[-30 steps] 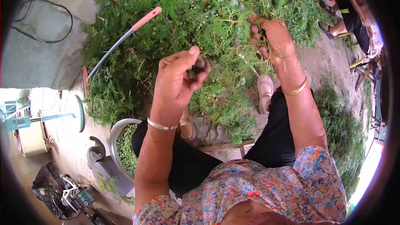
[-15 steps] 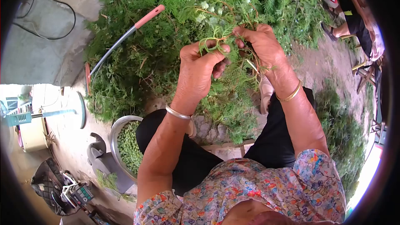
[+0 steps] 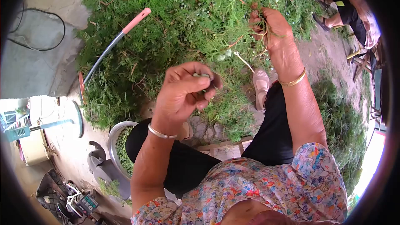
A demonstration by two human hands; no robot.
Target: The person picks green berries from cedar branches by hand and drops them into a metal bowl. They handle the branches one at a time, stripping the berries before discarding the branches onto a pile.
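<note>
My right hand (image 3: pixel 275 29) is raised at upper right, its fingers closed round the stem of a leafy evergreen branch (image 3: pixel 237 41). The branch has flat feathery sprays and a few pale green seed cones. Left of it and lower, my left hand (image 3: pixel 185 89) is curled, with small green seed cones (image 3: pixel 201 75) between thumb and fingers; how many is hidden. Below and left of that hand stands a metal basin (image 3: pixel 111 143), partly covered by my knee, with many green cones (image 3: pixel 123 146) inside.
A large heap of cut evergreen branches (image 3: pixel 166 21) lies ahead. A tool handle with a pink grip (image 3: pixel 136 21) leans on its left side. A fan (image 3: pixel 75 118) and a black bag (image 3: pixel 52 193) are at left. Another person's leg (image 3: pixel 333 20) shows at upper right.
My hands have drawn apart. The left has come down and left, toward the basin, with small cones in its fingers; the right has moved up and slightly right, still on the branch.
</note>
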